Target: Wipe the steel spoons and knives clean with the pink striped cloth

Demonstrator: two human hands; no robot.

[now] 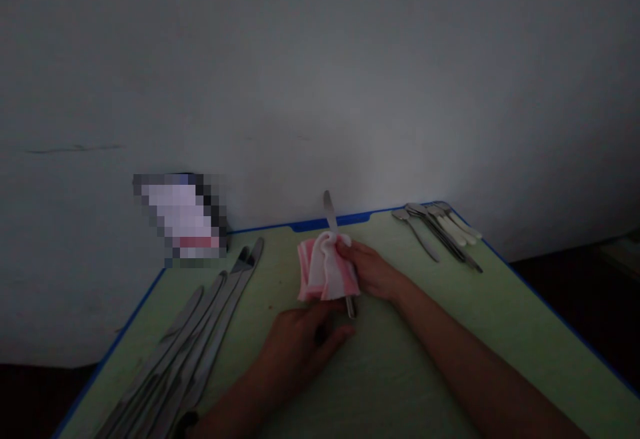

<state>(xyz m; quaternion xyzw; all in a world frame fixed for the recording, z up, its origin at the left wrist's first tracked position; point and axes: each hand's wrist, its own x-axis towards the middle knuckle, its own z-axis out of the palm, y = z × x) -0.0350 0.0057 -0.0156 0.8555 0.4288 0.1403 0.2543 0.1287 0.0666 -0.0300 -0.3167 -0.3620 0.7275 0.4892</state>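
A table knife [330,211] is held up at a slight tilt in the middle, with its blade pointing towards the wall. A pink and white cloth [327,269] is folded around its middle, and the end of the handle shows below. My right hand [373,271] is closed on the cloth and the knife inside it, thumb pressed on the front. Just below, my left hand [300,342] has its thumb stretched out and apart from the fingers, whose tips reach close to the handle. Whether those fingertips touch it is unclear.
On the left of the green table [400,372] lie several table knives [200,339] in a row. Spoons [417,232] and white-handled cutlery [453,225] lie at the back right. A blurred-out device [183,215] leans near the wall [320,79] behind the table.
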